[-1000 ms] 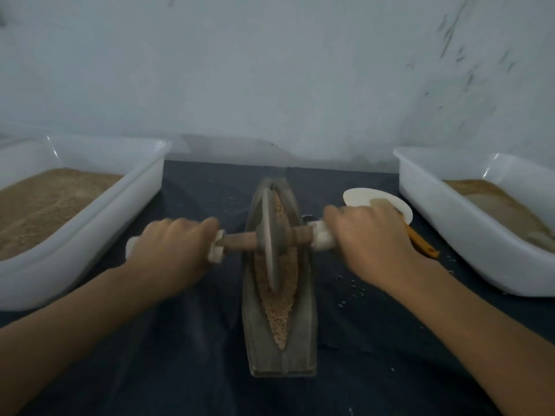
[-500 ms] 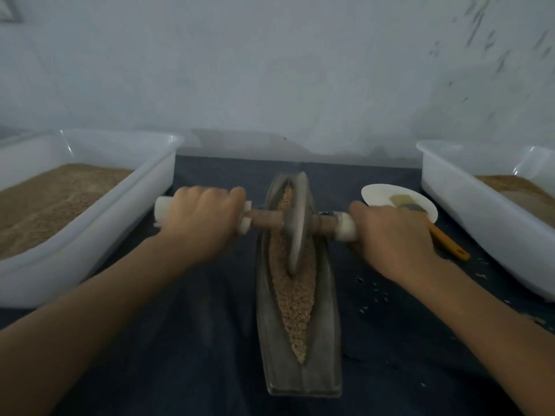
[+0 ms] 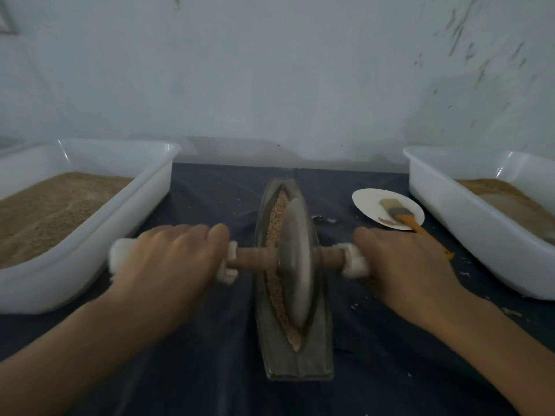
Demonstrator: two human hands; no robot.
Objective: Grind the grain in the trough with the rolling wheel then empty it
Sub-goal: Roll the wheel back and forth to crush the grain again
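A boat-shaped grey trough (image 3: 297, 361) lies lengthwise on the dark cloth, holding brown grain (image 3: 274, 229). A grey metal rolling wheel (image 3: 295, 259) stands upright in its groove, near the middle. A wooden axle (image 3: 253, 258) runs through the wheel, with white padded ends. My left hand (image 3: 171, 262) grips the left end of the axle. My right hand (image 3: 405, 265) grips the right end. The grain under the wheel is hidden.
A white tub (image 3: 126, 205) of brown grain stands at the left, and another white tub (image 3: 468, 223) with brown meal at the right. A white paper plate (image 3: 369, 202) with an orange-handled brush (image 3: 402, 216) lies behind my right hand. Loose grains dot the cloth.
Both hands have pulled the wheel back toward me along the trough after pushing it to the far end. More grain shows at the far end.
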